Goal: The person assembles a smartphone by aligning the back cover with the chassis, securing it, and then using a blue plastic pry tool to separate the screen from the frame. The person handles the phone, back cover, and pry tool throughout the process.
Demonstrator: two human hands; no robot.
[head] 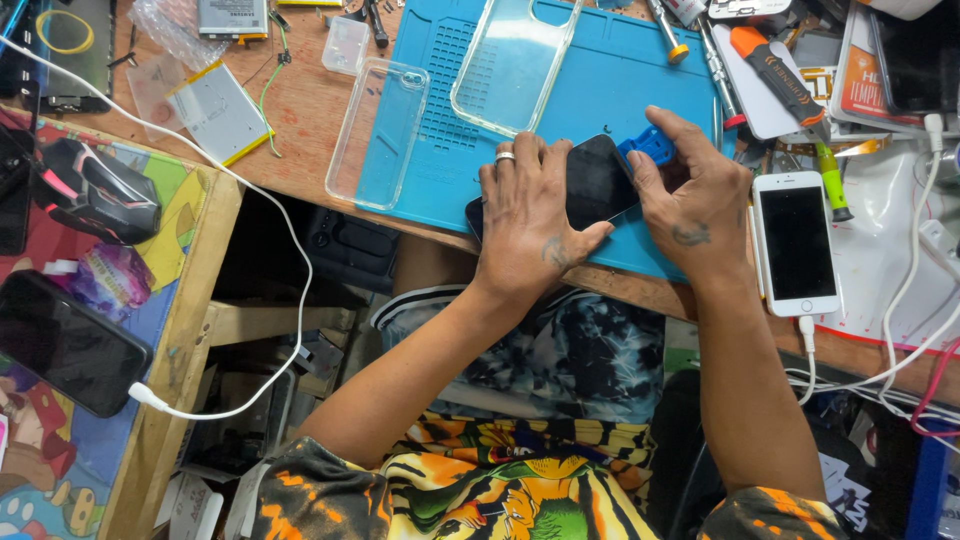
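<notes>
Phone (592, 180), black, screen up, lies at centre frame on the near edge of the blue work mat (610, 70). Left hand (530, 215) rests flat on its lower half, fingers spread, thumb along the edge. Right hand (690, 195) pinches a small blue plastic tool (650, 145) against the phone's upper right corner. Screen appears seated; no gap visible, so opening seems barely begun. Two clear cases (510, 60) lie above, upper centre. White phone (797, 240) on its cable sits right; screwdrivers (720, 60) upper right; black phone (65, 340) charging, lower left.
</notes>
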